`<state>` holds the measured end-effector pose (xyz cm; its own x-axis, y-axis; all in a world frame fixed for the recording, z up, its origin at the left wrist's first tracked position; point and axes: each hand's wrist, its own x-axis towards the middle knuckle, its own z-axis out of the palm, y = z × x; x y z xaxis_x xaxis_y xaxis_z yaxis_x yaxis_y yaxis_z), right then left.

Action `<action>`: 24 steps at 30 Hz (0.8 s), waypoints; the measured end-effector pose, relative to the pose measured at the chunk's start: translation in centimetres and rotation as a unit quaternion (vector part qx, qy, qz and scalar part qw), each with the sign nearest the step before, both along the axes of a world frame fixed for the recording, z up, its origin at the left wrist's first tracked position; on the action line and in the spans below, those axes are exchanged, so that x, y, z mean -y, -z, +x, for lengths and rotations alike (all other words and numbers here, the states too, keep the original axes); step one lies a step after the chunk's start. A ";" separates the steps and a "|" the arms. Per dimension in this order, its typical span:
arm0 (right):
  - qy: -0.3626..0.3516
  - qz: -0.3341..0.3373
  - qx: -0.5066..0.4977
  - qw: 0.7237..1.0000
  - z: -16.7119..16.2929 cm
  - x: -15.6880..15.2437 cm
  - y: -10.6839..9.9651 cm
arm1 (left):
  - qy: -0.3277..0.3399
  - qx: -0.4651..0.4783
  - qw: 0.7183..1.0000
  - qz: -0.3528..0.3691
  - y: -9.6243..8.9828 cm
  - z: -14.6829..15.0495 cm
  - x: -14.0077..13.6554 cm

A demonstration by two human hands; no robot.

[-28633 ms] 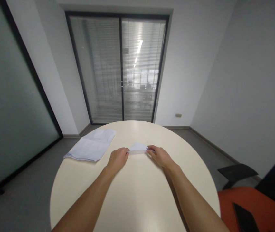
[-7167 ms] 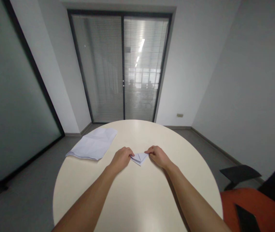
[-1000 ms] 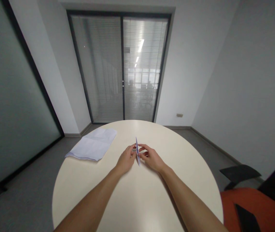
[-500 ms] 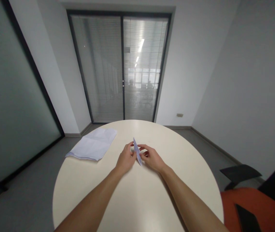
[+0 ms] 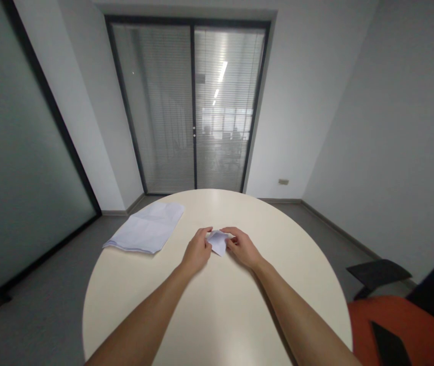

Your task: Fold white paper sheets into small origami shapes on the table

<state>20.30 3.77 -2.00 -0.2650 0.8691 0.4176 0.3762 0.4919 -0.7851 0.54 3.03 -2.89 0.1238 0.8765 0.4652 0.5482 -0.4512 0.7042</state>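
A small folded piece of white paper [image 5: 217, 243] is held between my two hands above the middle of the table. My left hand [image 5: 197, 250] pinches its left side, thumb toward me and fingers behind. On the opposite side my right hand [image 5: 240, 247] grips the right edge with curled fingers. The paper looks opened out into a roughly diamond shape, with one corner pointing toward me. Some of its folds are hidden by the fingers.
A stack of white paper sheets [image 5: 146, 229] with creases lies at the left of the round cream table [image 5: 202, 315], overhanging its edge slightly. An orange chair [image 5: 400, 325] with black armrests stands at the right. Glass doors with blinds [image 5: 156, 112] are beyond the table.
The folded paper has gone from a narrow, nearly edge-on shape to a wider, spread one. My hands have moved slightly apart, both still holding it.
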 end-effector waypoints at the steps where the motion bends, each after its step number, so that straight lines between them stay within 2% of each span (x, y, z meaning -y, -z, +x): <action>1: 0.004 -0.002 0.003 1.000 0.1 -0.1 0.1 | 0.009 0.002 1.000 0.002 0.1 0.0 0.0; 8: 0.014 0.005 0.016 1.000 0.5 -0.7 0.4 | 0.059 0.016 0.998 0.033 0.2 -0.2 -0.2; 13: 0.019 0.013 -0.010 1.000 0.5 -0.7 0.2 | 0.067 0.027 0.997 0.041 0.1 -0.2 -0.1; 20: 0.015 -0.037 -0.041 0.998 0.2 0.1 -0.7 | 0.069 0.027 0.996 0.046 -0.6 -0.2 0.2; 24: 0.022 -0.033 -0.036 0.999 0.1 0.0 -0.5 | 0.061 0.037 0.996 0.043 -0.9 -0.1 0.4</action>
